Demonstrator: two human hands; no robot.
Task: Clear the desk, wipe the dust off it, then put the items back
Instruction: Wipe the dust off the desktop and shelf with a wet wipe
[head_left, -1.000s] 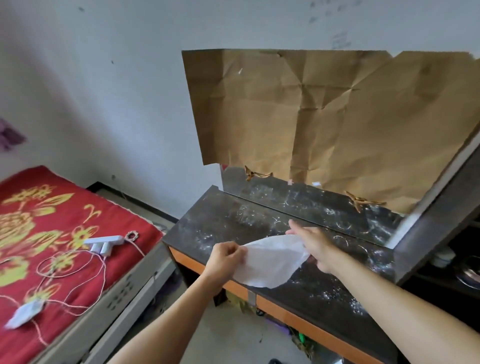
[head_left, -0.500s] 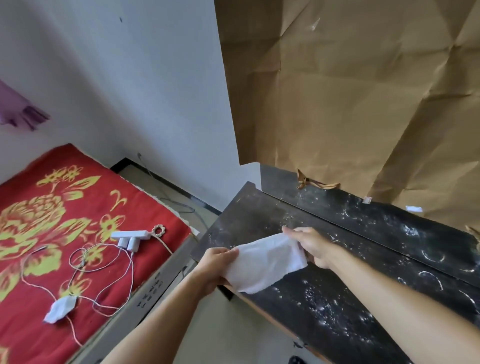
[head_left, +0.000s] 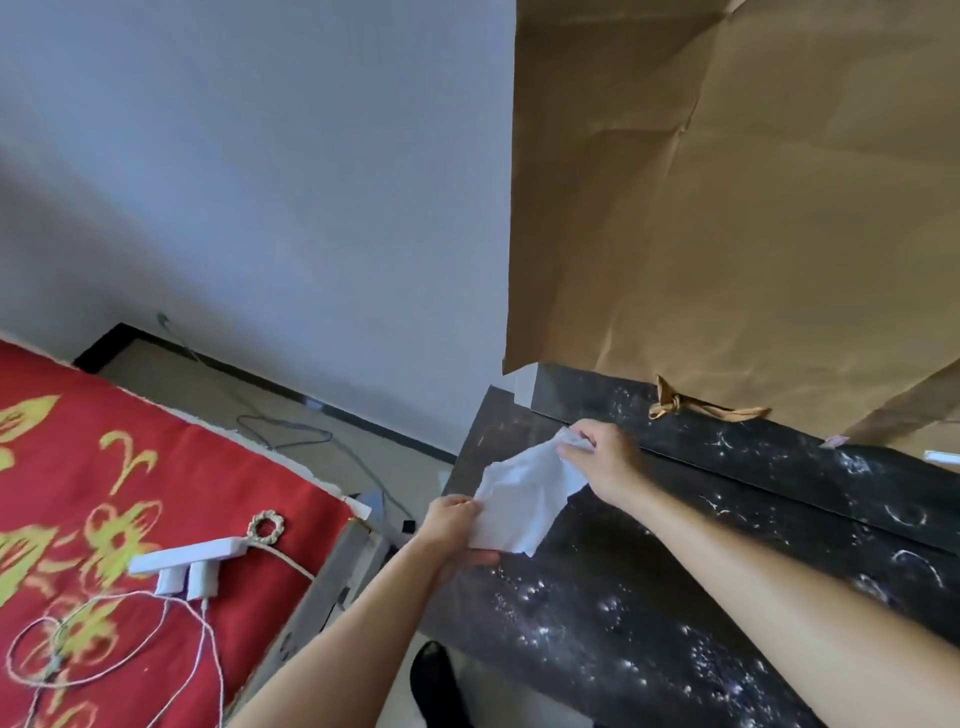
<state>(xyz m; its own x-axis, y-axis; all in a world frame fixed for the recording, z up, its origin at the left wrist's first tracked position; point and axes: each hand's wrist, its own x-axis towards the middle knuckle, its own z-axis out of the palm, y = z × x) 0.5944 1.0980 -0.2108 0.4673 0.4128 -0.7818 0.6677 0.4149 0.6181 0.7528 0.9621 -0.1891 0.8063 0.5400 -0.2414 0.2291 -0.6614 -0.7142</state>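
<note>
Mid-frame, we pinch a white tissue (head_left: 524, 499) between our left hand (head_left: 454, 530) and right hand (head_left: 602, 457), above the dusty black desk (head_left: 649, 597).

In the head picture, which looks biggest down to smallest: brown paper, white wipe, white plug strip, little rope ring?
Creased brown paper sheet
Crumpled white wipe
White plastic plug strip
Small braided rope ring

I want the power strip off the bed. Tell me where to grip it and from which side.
Likely pinch the power strip across its narrow bar at the right end, coming from above. It lies flat on the red bedspread, and two chargers jut from its near side further left, leaving that end bare.
</note>
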